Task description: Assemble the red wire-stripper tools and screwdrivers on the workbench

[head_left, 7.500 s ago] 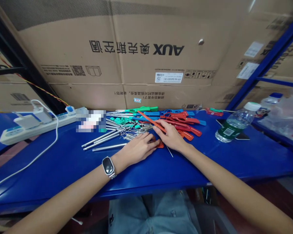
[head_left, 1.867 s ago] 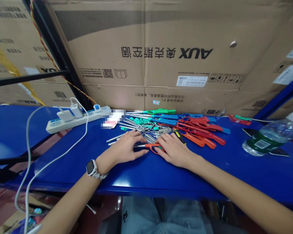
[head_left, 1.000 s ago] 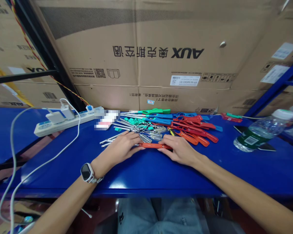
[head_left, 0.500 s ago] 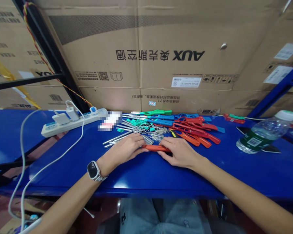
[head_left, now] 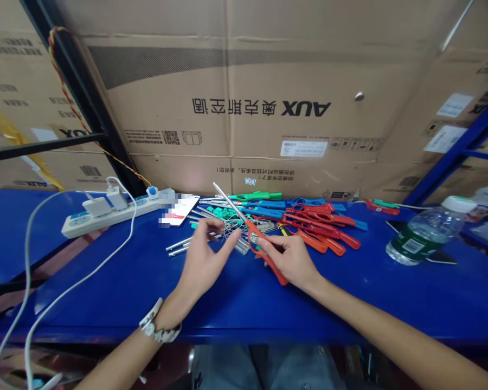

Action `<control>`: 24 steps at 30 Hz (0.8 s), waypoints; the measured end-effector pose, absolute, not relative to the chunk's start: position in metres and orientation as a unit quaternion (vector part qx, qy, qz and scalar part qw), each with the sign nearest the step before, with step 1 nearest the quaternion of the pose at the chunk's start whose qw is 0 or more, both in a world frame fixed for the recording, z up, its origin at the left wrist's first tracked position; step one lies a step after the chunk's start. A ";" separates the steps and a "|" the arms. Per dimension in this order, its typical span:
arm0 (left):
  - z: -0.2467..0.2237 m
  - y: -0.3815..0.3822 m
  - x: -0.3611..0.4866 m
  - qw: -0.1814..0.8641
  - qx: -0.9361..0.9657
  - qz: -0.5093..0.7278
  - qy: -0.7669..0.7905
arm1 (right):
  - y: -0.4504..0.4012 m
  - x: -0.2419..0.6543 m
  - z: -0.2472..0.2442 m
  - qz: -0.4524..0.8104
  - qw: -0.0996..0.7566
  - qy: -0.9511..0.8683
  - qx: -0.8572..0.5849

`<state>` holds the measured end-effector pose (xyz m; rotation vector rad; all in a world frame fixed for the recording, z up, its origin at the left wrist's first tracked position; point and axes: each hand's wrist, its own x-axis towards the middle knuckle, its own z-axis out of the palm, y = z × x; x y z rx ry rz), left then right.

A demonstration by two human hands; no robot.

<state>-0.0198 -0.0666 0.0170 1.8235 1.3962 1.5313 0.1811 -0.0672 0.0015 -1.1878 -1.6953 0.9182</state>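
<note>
My right hand (head_left: pixel 295 260) grips an orange long-nosed lighter (head_left: pixel 277 272) by its handle. Its silver tube (head_left: pixel 231 203) points up and away to the left, and small clear and green parts show at the handle. Beside it, my left hand (head_left: pixel 201 265) is open, thumb and fingers apart, with nothing visible in it. Around the hands lie loose metal tubes (head_left: pixel 177 248), teal pieces (head_left: pixel 219 213), thin wires and clear plastic parts (head_left: pixel 241 247). Red handle shells (head_left: pixel 337 234) are heaped to the right, behind them blue ones (head_left: pixel 270 205) and a green lighter (head_left: pixel 262 195).
A white power strip (head_left: pixel 77 222) with plugged-in chargers and trailing cables sits at left on the blue table (head_left: pixel 117 303). A water bottle (head_left: pixel 427 235) lies tilted at right over a dark flat device (head_left: pixel 443 257). Large cardboard boxes (head_left: pixel 166 97) stand behind.
The orange lighter has swung from lying level between both hands to slanting upward, its tube now showing. My left hand has come off it and opened; my right hand keeps its grip.
</note>
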 end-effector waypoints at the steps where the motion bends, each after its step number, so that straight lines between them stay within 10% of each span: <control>1: 0.015 -0.064 -0.011 0.312 0.636 0.520 0.477 | -0.067 0.174 0.000 0.398 0.438 -0.661 -0.462; 8: 0.028 -0.025 0.035 0.589 0.496 0.523 0.366 | -0.052 0.147 -0.013 0.343 0.496 -0.664 -0.443; 14: 0.037 -0.006 0.001 0.601 0.538 0.498 0.319 | -0.030 0.174 0.001 0.349 0.424 -0.683 -0.481; 24: 0.034 -0.009 -0.013 0.480 0.661 0.413 0.404 | 0.010 0.163 0.006 -0.004 0.185 -0.852 -0.490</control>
